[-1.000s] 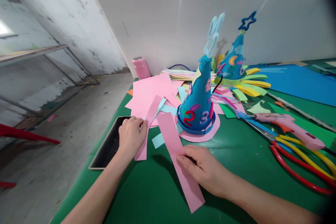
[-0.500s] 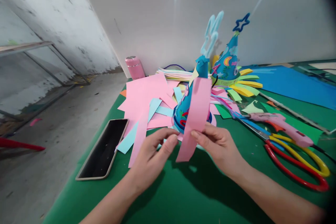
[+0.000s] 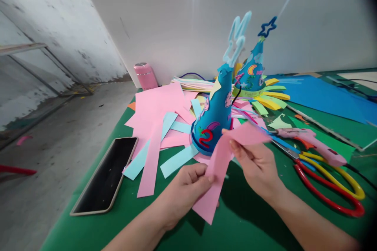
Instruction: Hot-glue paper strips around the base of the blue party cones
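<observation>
Between my two hands is a pink paper strip, bent over near its upper part. My left hand pinches it low down, thumb on top. Higher up, my right hand grips it near the bend, and the strip's far end flops to the right over that hand. Just behind stands a blue cone party hat with a red number 2, stickers and a light blue fuzzy-wire topper. Light blue paper strips and pink paper strips stick out around its base.
A phone lies at the left. Pink paper sheets and a pink bottle are behind it. To the right are red-and-yellow scissors, a pink glue gun and blue sheets. Another cone hat stands at the back.
My left hand has moved onto the strip and now pinches its lower part. The strip has tipped from upright to bent, its top folding to the right, uncovering the hat's front.
</observation>
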`<state>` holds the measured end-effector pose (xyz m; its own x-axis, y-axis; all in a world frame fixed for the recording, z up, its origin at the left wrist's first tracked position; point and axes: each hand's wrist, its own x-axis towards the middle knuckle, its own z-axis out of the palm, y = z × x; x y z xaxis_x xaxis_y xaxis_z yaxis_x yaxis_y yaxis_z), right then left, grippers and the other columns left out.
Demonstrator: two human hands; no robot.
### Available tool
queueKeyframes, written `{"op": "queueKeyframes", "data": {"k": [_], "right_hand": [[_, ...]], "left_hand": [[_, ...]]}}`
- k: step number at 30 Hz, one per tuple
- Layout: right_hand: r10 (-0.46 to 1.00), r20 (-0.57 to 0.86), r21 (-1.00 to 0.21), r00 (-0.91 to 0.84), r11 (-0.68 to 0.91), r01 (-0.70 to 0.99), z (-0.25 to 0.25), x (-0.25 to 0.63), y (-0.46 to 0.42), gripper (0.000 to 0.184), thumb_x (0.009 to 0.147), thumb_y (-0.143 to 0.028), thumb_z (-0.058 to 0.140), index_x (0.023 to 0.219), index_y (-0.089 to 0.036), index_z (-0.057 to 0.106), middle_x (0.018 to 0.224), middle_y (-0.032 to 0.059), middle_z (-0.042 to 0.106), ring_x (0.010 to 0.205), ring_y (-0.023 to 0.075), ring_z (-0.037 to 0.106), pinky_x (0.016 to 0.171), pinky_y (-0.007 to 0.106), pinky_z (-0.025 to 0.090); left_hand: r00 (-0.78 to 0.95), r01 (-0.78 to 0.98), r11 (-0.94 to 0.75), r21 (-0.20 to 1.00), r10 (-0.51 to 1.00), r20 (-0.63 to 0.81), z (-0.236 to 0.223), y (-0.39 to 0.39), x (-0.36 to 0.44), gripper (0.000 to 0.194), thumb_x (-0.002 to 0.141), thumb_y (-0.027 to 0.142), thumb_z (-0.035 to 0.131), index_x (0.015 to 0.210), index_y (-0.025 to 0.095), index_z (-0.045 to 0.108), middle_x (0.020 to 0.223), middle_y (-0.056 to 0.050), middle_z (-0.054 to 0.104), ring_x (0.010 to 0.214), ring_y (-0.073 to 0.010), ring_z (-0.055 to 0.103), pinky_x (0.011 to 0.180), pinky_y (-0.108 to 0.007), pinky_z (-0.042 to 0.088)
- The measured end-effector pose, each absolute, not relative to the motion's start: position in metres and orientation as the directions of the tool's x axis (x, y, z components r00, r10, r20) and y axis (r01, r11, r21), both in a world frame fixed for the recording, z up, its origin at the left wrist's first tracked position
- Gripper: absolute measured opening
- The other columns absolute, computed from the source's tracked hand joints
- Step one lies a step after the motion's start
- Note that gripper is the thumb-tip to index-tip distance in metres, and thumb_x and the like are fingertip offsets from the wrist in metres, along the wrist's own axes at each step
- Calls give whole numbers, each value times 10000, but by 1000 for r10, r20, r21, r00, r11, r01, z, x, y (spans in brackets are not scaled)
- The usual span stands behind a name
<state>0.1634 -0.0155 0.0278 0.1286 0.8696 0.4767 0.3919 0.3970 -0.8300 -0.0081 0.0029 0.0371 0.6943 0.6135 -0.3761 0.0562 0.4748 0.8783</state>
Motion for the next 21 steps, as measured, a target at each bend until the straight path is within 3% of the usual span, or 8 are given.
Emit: {"op": "queueKeyframes", "data": {"k": [1,3,5,7,9,11,15,21], "right_hand": [[856,514,-775,58,434,459,27,164,-16,336,824,-134,448,1115,-263,556,946,40,535,844,143,532,701,262,448],[817,572,-651,-77,509,564,26,165,-18,391,820,-109,420,1176,-241,511,948,57,500,863,150,513,705,276,443],[782,603,-526,-159,540,657,25,166,-19,407,812,-105,429,1191,-234,500,903,58,507,825,150,505,679,285,437],[752,628,-419,-200,543,727,24,167,-19,385,798,-107,459,1154,-232,534,843,50,530,772,150,501,649,289,425],[722,657,-348,-218,547,761,23,168,-18,366,781,-107,489,1123,-220,555,817,49,554,741,151,499,625,289,415],[699,681,-322,-218,554,768,23,168,-17,349,770,-103,508,1102,-195,558,828,58,577,742,154,503,619,287,411],[677,707,-332,-205,573,749,21,167,-17,207,746,-98,543,936,-168,590,817,59,605,744,153,509,635,287,409],[670,697,-240,-256,555,797,17,162,-17,131,760,-111,529,816,-195,613,782,36,611,701,132,488,611,265,385]], "left_hand": [[684,30,483,875,629,-371,38,2,-9,287,779,382,535,972,170,552,620,7,528,554,-107,517,504,-206,387],[644,-8,475,880,676,-359,39,1,-12,496,779,346,548,1227,256,357,674,-10,594,607,-149,577,503,-226,428],[616,-36,465,884,707,-347,40,0,-14,622,764,292,577,1289,305,242,688,-6,620,556,-139,584,470,-214,427],[631,-78,458,886,710,-311,39,1,-16,464,758,250,579,1190,279,411,649,7,615,484,-118,577,456,-203,420],[657,-126,462,878,702,-275,38,2,-17,191,760,236,563,950,215,571,608,11,603,465,-121,590,477,-211,428],[657,-164,473,866,707,-262,36,3,-17,65,750,223,565,767,167,592,576,3,604,500,-137,610,516,-218,436],[659,-183,512,839,697,-281,34,3,-16,153,751,267,561,741,123,611,668,-57,654,575,-169,628,550,-234,445],[688,-226,596,770,658,-307,35,2,-14,503,753,531,466,862,73,644,794,-142,676,713,-257,646,691,-346,470]]}}
